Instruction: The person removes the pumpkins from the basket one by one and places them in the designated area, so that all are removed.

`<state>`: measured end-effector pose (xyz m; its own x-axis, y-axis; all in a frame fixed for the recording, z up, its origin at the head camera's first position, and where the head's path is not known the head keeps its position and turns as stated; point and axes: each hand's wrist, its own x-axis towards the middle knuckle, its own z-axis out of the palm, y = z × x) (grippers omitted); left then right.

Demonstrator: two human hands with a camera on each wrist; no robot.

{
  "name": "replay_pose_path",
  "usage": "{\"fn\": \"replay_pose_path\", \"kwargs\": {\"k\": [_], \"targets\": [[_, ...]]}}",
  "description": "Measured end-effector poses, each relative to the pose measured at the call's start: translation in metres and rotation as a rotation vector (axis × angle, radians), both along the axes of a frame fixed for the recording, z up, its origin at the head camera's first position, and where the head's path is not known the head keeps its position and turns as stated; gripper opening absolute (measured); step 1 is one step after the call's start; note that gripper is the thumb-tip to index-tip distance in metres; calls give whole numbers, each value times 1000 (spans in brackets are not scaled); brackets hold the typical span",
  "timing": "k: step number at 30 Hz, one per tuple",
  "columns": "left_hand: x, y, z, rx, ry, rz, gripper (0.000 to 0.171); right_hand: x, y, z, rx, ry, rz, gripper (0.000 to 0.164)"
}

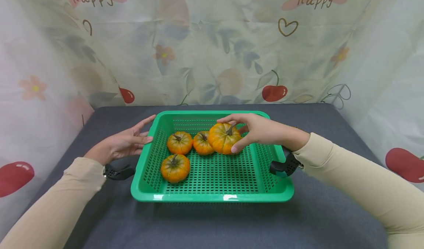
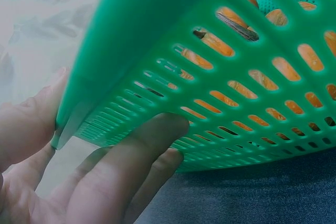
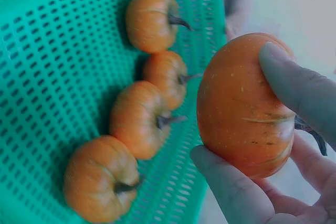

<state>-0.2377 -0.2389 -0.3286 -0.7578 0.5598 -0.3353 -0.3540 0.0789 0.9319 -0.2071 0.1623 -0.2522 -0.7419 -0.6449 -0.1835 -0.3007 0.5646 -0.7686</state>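
My right hand [image 1: 253, 131] holds an orange pumpkin [image 1: 222, 138] above the green basket [image 1: 212, 197], thumb on one side and fingers on the other. That pumpkin [image 3: 247, 108] looks smooth underneath, its stem pointing toward the palm in the right wrist view. Several more small pumpkins sit inside, among them a front-left pumpkin [image 1: 175, 168], a back-left pumpkin [image 1: 179, 143] and one partly covered pumpkin [image 1: 202, 143]. At the basket's left rim, my left hand [image 1: 124, 143] touches the outside with fairly straight fingers [image 2: 131, 161] against the slotted wall [image 2: 210, 114].
The basket stands on a dark grey table [image 1: 212, 223]. A patterned curtain [image 1: 205, 57] hangs behind the table's back edge, and pale sheeting closes both sides. Black straps are on both wrists.
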Motion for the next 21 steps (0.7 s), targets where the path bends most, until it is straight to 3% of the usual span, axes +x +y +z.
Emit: {"fn": "replay_pose_path", "kwargs": {"k": [10, 21], "targets": [[0, -1, -1, 7, -1, -1, 91, 4, 36, 21, -25, 58, -114, 75], [0, 0, -1, 1, 0, -2, 90, 20, 76, 36, -24, 100, -211, 74]]}}
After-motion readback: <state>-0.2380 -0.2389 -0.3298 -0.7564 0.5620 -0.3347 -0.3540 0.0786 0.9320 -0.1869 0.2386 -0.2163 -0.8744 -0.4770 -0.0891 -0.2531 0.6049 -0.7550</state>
